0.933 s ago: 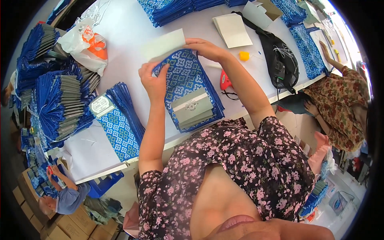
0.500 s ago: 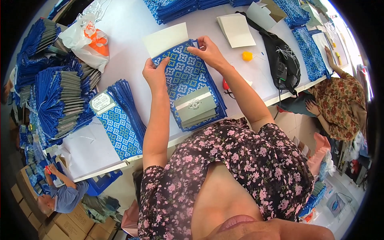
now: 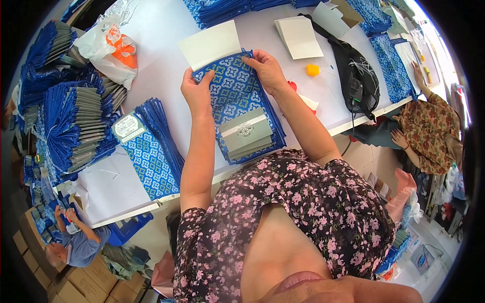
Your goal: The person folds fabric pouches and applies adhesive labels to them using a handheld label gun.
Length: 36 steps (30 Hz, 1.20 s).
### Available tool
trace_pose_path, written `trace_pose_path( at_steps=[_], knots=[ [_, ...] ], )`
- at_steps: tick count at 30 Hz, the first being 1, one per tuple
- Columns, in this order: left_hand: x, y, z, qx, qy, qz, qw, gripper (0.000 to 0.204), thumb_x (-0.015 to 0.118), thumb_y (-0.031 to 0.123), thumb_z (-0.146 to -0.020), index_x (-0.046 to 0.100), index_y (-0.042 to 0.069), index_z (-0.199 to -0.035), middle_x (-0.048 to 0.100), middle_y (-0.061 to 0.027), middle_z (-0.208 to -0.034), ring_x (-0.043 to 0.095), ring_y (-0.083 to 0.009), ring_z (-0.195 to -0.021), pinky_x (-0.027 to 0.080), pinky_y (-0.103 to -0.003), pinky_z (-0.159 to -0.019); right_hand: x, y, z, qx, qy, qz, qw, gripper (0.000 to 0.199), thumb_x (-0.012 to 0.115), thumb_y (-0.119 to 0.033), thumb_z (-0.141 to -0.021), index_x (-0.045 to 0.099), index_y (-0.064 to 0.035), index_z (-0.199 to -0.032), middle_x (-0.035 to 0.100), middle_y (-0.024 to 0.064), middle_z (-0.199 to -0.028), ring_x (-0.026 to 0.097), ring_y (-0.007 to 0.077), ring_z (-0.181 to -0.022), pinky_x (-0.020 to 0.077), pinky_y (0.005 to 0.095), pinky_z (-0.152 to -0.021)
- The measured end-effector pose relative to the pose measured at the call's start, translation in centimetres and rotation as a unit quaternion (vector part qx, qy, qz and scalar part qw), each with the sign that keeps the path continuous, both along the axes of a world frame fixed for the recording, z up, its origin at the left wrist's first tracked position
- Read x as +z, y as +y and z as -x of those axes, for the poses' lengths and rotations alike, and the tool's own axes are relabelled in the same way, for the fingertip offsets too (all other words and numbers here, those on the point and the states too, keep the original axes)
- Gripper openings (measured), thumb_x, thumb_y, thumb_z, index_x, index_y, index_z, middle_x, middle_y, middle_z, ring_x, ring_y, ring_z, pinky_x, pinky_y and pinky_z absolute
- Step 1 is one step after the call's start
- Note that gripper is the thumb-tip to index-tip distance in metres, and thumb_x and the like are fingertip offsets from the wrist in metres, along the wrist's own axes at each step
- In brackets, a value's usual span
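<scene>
A blue cloth (image 3: 234,90) with a white and green quatrefoil pattern lies in front of me on a stack of similar cloths. My left hand (image 3: 197,95) pinches its far left corner between thumb and fingers. At the far right corner, my right hand (image 3: 267,70) grips the same cloth, thumb on top. Grey-green folded cards (image 3: 246,132) with a pale band and a dark emblem lie on the near end. Just beyond the cloth's far edge is a blank cream card (image 3: 211,43); whether it is tucked under the cloth, I cannot tell.
Left are a fanned stack of labelled blue cloths (image 3: 149,164), tied bundles (image 3: 83,131) and a plastic bag (image 3: 113,50). Toward the right lie cream cards (image 3: 298,38), a yellow object (image 3: 312,69) and a black strap bag (image 3: 356,76). Co-workers sit at both sides.
Both hands keep hold of the cloth; the right hand has shifted slightly right and nearer. The cream card beyond it has tilted and shows more of its surface.
</scene>
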<state>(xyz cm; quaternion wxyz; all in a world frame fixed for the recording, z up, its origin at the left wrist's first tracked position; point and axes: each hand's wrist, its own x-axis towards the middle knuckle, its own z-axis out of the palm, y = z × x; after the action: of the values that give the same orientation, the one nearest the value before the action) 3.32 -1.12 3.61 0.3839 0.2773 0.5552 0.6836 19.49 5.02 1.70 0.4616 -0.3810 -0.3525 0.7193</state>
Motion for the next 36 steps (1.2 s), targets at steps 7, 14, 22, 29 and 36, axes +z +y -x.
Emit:
trace_pose_path(
  at_steps=[7, 14, 22, 29, 36],
  knots=[
    [0.4, -1.6, 1.3, 0.041, 0.004, -0.036, 0.999, 0.032, 0.068, -0.005, -0.076, 0.053, 0.000, -0.104, 0.062, -0.0046, -0.081, 0.057, -0.0088, -0.070, 0.047, -0.022, -0.066, 0.3, -0.7, 1.1, 0.022, 0.011, -0.019, 1.000, 0.009, 0.065, -0.007, -0.085, 0.057, -0.0064, -0.089, 0.065, 0.0017, -0.081, 0.059, 0.0066, -0.070, 0.0479, 0.0174, -0.065],
    [0.3, -3.8, 2.5, 0.014, 0.077, -0.045, 0.996, 0.017, 0.070, 0.009, -0.082, 0.058, 0.000, -0.092, 0.059, 0.0002, -0.075, 0.051, -0.0046, -0.066, 0.040, -0.018, -0.062, 0.2, -1.6, 1.9, 0.006, 0.031, -0.025, 0.999, 0.009, 0.065, -0.007, -0.085, 0.058, -0.0056, -0.090, 0.065, 0.0025, -0.080, 0.060, 0.0065, -0.069, 0.0485, 0.0175, -0.064],
    [1.2, -3.6, 2.5, 0.032, 0.093, 0.016, 0.995, 0.013, 0.068, 0.009, -0.084, 0.066, -0.003, -0.088, 0.065, -0.0025, -0.080, 0.055, -0.0050, -0.071, 0.042, -0.018, -0.065, 0.3, -1.8, 1.6, 0.001, 0.030, -0.048, 0.998, 0.007, 0.063, -0.006, -0.086, 0.058, -0.0060, -0.091, 0.065, 0.0018, -0.080, 0.060, 0.0057, -0.069, 0.0476, 0.0172, -0.064],
    [0.7, -3.1, 2.2, 0.070, 0.017, -0.014, 0.997, 0.008, 0.068, 0.005, -0.082, 0.064, -0.001, -0.085, 0.063, -0.0025, -0.076, 0.054, -0.0060, -0.068, 0.042, -0.019, -0.064, 0.2, -2.0, 2.1, -0.002, 0.016, -0.060, 0.998, 0.007, 0.063, -0.006, -0.086, 0.059, -0.0053, -0.092, 0.065, 0.0012, -0.081, 0.059, 0.0056, -0.071, 0.0475, 0.0175, -0.067],
    [0.8, -2.8, 1.8, 0.065, 0.003, -0.023, 0.998, 0.008, 0.066, 0.007, -0.083, 0.063, -0.001, -0.085, 0.062, -0.0017, -0.076, 0.053, -0.0055, -0.070, 0.043, -0.019, -0.065, 0.3, -1.8, 1.7, -0.009, 0.019, -0.055, 0.998, 0.009, 0.062, -0.006, -0.086, 0.059, -0.0048, -0.094, 0.065, 0.0021, -0.083, 0.060, 0.0066, -0.074, 0.0475, 0.0182, -0.069]
  ],
)
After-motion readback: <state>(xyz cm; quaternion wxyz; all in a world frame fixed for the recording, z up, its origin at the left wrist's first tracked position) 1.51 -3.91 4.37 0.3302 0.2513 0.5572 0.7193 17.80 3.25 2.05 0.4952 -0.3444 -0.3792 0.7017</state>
